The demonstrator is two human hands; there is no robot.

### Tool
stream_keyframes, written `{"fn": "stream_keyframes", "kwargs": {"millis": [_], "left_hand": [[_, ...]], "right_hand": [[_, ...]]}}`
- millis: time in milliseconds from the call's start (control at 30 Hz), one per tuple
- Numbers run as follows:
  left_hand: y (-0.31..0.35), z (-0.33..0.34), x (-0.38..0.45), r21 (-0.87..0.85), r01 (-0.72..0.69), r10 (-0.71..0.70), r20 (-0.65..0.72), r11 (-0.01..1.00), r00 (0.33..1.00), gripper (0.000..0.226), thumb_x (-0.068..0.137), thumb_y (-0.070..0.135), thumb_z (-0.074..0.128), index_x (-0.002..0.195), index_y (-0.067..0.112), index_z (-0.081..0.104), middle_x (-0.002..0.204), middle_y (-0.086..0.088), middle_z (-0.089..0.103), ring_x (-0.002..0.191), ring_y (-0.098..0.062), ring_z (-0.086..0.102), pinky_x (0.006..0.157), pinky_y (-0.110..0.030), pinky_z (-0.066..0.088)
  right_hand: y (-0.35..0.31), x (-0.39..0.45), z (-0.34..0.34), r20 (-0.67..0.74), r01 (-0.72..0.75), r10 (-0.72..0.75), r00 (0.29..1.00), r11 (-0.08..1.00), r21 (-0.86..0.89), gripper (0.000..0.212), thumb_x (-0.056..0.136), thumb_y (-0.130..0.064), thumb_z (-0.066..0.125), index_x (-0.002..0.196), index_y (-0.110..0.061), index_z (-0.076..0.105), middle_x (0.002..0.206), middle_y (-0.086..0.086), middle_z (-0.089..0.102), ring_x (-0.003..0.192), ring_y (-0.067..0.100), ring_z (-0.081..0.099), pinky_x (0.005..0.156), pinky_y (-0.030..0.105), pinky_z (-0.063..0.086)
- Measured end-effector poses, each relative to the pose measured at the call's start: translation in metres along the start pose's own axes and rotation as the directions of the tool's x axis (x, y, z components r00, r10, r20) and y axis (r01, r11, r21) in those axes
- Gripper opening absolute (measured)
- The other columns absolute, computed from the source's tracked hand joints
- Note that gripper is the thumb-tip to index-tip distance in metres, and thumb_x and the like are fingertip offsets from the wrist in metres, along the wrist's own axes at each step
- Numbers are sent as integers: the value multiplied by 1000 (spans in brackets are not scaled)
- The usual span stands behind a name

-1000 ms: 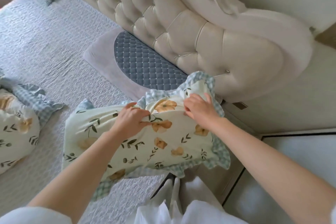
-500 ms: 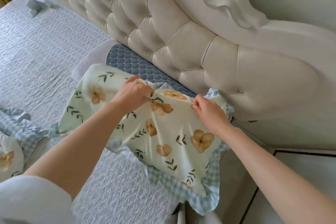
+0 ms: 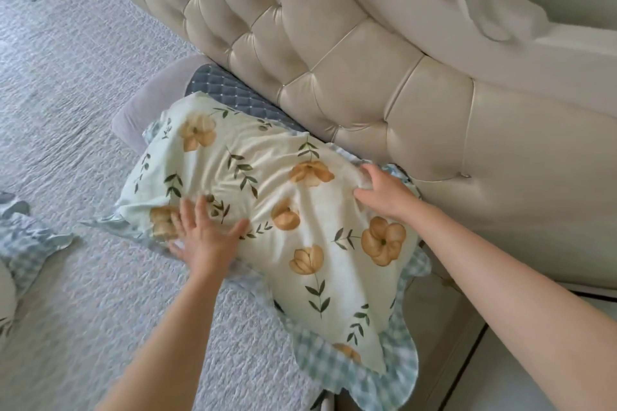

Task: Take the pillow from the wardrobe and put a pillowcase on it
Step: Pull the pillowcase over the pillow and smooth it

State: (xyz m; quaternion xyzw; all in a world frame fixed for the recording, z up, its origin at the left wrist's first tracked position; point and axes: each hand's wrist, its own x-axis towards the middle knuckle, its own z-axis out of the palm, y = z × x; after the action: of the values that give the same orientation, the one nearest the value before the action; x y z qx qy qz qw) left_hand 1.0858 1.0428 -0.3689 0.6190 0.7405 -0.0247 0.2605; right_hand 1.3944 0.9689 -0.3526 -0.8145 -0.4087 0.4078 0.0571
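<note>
Bed (image 3: 83, 277) with pale grey textured quilted coverlet; cream tufted headboard (image 3: 334, 60) along its far side. Lying on it: floral pillow in pale green pillowcase with blue gingham ruffle (image 3: 283, 210), partly over a grey flat pillow with dark blue quilted inset (image 3: 213, 83). Second floral gingham-ruffled pillow (image 3: 20, 250) at left edge.

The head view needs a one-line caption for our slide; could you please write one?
Left hand pressed flat and right hand gripping the far edge of a floral-cased pillow lying on the bed against the tufted headboard.
</note>
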Motion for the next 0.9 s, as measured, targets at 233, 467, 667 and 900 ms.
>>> {"fn": "stream_keyframes", "kwargs": {"millis": [233,467,667,900], "left_hand": [[-27,1,-21,-530,715,-473,537,455,699,132,45,55,85,149,6,22,100,-21,63,75,-25,65,58,-34,57],[-28,9,-14,-772,599,-338,518,211,786,53,73,21,83,118,5,58,109,-12,70,88,-26,68,63,-33,54],[-42,-20,-4,-814,560,-318,496,155,808,60,75,11,79,129,10,53,116,-11,67,94,-28,67,68,-36,53],[-34,-71,53,-894,423,-153,401,152,903,76,71,27,82,138,23,47,122,-5,67,100,-25,70,80,-41,58]], "right_hand": [[-28,9,10,40,42,-40,998,997,-63,100,66,-84,41,149,-32,20,154,4,34,137,33,36,107,54,34],[-24,12,16,-66,-10,0,998,988,-152,113,57,-95,36,140,-18,31,142,16,44,129,37,41,100,53,39],[-31,0,28,-73,38,-44,996,996,-83,96,72,-87,33,130,-12,36,136,16,52,116,36,54,86,44,44],[-85,22,-1,-289,102,-111,951,994,-44,91,75,-83,29,127,-11,45,130,15,54,116,35,53,89,46,45]]}}
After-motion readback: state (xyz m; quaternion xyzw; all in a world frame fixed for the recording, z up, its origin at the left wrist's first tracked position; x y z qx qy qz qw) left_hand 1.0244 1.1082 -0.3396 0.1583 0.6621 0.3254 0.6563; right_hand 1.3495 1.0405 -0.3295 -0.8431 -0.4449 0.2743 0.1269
